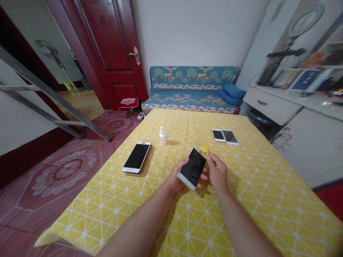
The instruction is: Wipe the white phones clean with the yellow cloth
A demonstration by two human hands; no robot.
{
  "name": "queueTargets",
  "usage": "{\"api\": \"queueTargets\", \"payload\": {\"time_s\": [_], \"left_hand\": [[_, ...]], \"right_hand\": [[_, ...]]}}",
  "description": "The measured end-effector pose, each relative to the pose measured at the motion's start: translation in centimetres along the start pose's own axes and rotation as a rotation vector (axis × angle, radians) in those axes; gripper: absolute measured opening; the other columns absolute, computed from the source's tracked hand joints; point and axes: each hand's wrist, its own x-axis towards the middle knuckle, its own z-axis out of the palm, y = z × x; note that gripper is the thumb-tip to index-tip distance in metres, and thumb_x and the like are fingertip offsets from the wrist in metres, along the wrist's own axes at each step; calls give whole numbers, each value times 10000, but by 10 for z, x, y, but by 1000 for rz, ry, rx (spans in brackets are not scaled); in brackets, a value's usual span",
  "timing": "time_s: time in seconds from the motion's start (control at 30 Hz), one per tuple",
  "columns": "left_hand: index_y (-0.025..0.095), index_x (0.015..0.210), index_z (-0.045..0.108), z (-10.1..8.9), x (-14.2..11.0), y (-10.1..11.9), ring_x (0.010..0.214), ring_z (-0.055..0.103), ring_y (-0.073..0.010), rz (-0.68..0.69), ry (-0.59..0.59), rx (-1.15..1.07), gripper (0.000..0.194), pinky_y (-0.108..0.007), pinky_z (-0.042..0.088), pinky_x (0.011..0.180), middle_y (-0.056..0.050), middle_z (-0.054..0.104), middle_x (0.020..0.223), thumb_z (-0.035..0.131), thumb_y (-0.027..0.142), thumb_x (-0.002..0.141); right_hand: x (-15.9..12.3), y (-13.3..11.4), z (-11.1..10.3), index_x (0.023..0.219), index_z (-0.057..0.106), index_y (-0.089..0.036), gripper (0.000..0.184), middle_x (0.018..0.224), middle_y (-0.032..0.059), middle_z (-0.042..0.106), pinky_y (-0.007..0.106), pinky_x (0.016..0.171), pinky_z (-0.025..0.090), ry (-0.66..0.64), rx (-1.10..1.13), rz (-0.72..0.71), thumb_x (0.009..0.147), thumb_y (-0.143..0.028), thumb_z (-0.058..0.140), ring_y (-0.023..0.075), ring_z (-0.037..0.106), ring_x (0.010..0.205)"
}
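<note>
Gripping a white phone point(192, 168) in the left hand point(175, 177), pinching a yellow cloth point(205, 151) on its top edge in the right hand point(218, 173). Lying left of the hands, another phone point(137, 157) on the yellow tablecloth point(257, 185); sitting farther past them, a small white bottle point(162, 136) and two more phones point(225, 136).

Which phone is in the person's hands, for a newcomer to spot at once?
On the yellow tablecloth, look near the middle, at the left hand. The light-framed smartphone tilts in it, dark screen up. The other phones lie flat on the cloth; only this one is held.
</note>
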Motion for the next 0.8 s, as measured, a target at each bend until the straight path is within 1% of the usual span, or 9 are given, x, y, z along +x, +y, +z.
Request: {"api": "queueTargets", "payload": {"time_s": [0.1,0.17,0.23,0.33,0.4,0.5,0.6,0.7,0.8], "left_hand": [[57,1189,602,2,0,2,847,698,-301,45,63,-6,550,-358,550,622,-203,697,1048,501,466,836],[54,1140,626,1,1,2,808,700,-289,102,145,-8,496,-360,544,659,-182,716,974,532,419,817],[58,1040,657,0,4,1,757,693,-255,173,281,-11,394,-345,538,682,-146,725,894,569,351,792],[94,871,661,-3,8,-1,700,666,-183,284,502,-12,215,-273,521,662,-80,714,804,624,264,745],[116,819,641,-4,10,-1,658,643,-151,341,587,-9,163,-233,501,605,-44,692,756,648,246,722],[130,828,622,-4,11,1,565,605,-139,398,637,34,174,-222,462,492,-16,651,686,632,271,727],[126,892,612,-4,11,5,525,601,-147,441,656,83,206,-219,438,435,-33,656,696,567,291,777],[128,917,599,-5,11,9,559,625,-147,478,705,65,184,-220,469,469,-48,676,748,539,255,800],[145,919,598,-8,12,10,656,660,-161,537,734,35,162,-257,523,574,-49,691,817,560,247,799]], "right_hand": [[2,2,1,973,715,-168,334,917,62,728,357,767,494,2,21,-4,867,-425,529,232,647,830],[2,5,0,995,718,-168,345,936,68,732,376,787,501,11,9,-2,873,-426,524,241,653,855],[3,7,0,1042,717,-168,361,982,82,737,404,814,514,21,-7,0,873,-426,529,259,663,902],[1,7,3,1125,698,-174,372,1116,104,715,453,915,510,25,-3,-45,873,-401,546,276,656,1042],[-1,4,6,1161,684,-181,365,1185,107,686,471,986,482,-7,-3,-106,883,-372,544,268,632,1117],[-8,-2,12,1192,669,-203,342,1221,92,667,456,1030,466,-98,-18,-193,907,-319,519,244,616,1157],[-15,-11,17,1232,642,-230,344,1250,68,652,412,1020,487,-191,-25,-270,928,-266,483,222,613,1165],[-21,-17,18,1252,624,-251,352,1238,50,661,380,980,522,-221,-53,-332,933,-241,476,212,635,1132],[-23,-20,16,1265,612,-262,361,1228,42,668,367,964,535,-231,-90,-396,934,-222,471,203,643,1118]]}}
